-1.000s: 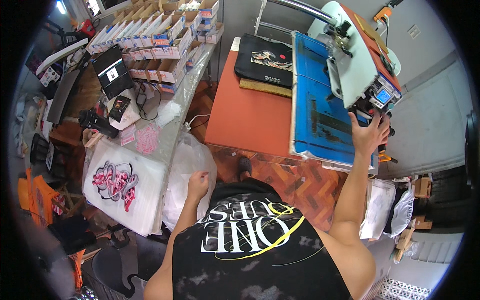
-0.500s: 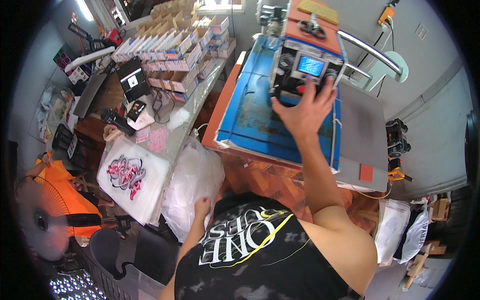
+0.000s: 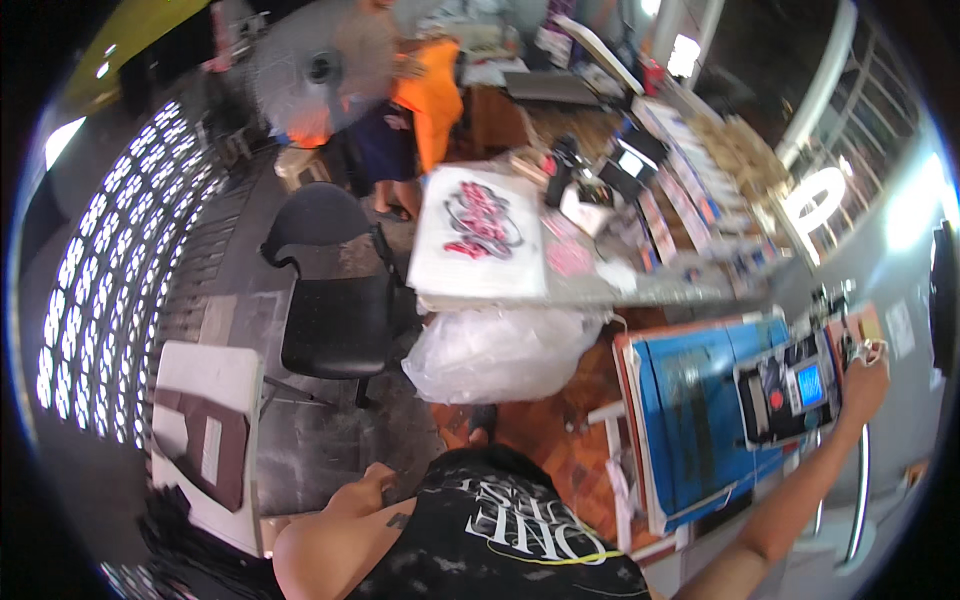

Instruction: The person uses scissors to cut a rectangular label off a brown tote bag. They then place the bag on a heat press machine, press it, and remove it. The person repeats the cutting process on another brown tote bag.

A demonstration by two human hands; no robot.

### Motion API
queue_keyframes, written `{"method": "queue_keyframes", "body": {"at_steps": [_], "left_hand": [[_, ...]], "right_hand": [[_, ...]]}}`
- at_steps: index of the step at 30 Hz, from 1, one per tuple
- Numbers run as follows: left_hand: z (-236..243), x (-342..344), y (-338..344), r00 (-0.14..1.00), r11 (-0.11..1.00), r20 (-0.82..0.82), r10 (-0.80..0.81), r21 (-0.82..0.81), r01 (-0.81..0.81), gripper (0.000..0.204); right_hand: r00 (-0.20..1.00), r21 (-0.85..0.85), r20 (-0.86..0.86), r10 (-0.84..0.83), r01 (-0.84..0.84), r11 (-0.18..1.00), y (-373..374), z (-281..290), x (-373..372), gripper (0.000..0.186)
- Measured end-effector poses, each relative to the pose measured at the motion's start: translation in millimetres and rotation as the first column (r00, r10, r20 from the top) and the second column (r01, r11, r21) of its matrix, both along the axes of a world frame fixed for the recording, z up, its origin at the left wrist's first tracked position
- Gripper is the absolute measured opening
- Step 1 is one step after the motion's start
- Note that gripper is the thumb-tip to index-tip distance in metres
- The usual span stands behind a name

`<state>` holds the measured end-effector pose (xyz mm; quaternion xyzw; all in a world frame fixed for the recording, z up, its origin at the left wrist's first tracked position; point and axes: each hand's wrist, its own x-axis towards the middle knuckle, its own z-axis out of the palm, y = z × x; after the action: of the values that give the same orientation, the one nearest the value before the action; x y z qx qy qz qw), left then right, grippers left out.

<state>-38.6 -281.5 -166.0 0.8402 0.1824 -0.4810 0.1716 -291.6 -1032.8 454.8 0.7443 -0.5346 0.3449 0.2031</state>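
At the right, my right hand [image 3: 866, 378] has its fingers closed on scissors [image 3: 852, 350] on the top of the heat press, beside a yellow pad [image 3: 869, 330]. Below and left of it sit the press's control box with a lit blue screen [image 3: 808, 385] and the blue platen [image 3: 680, 425]. My left hand [image 3: 376, 480] hangs low beside my body at the bottom centre, fingers loosely curled, with nothing visible in it.
A worktable [image 3: 640, 290] carries printed sheets [image 3: 470, 270], a laptop and cardboard compartments [image 3: 680, 180]. Below are a plastic bag [image 3: 500, 355] and black chair [image 3: 335, 330]. A white folded table [image 3: 195, 365] stands left. Behind a blurred fan [image 3: 320, 67], another person [image 3: 385, 145] holds orange fabric [image 3: 430, 95].
The view has swung left toward the worktable and fan. My right hand has moved from the press's control box up to the scissors on its top and closed on them.
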Motion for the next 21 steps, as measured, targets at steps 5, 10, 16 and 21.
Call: {"method": "queue_keyframes", "body": {"at_steps": [5,10,16,21], "left_hand": [[-26,-18,-27,0.803,0.786,0.117,-0.585,-0.164,0.596,0.019],[9,-41,-69,0.861,0.931,0.503,-0.068,-0.277,0.236,0.036],[53,-12,-3,0.788,0.965,0.582,-0.199,-0.024,0.262,0.026],[111,-14,88,0.199,0.868,0.887,0.417,-0.324,-0.375,0.015]], "right_hand": [[0.933,0.240,-0.345,-0.101,0.192,0.952,-19,39,60,0.043],[0.926,0.216,-0.379,-0.007,0.095,0.972,-89,55,37,0.042],[0.965,-0.062,-0.213,0.153,-0.169,0.984,12,14,51,0.039],[0.829,-0.193,-0.095,0.551,-0.559,0.806,133,-31,111,0.037]]}}
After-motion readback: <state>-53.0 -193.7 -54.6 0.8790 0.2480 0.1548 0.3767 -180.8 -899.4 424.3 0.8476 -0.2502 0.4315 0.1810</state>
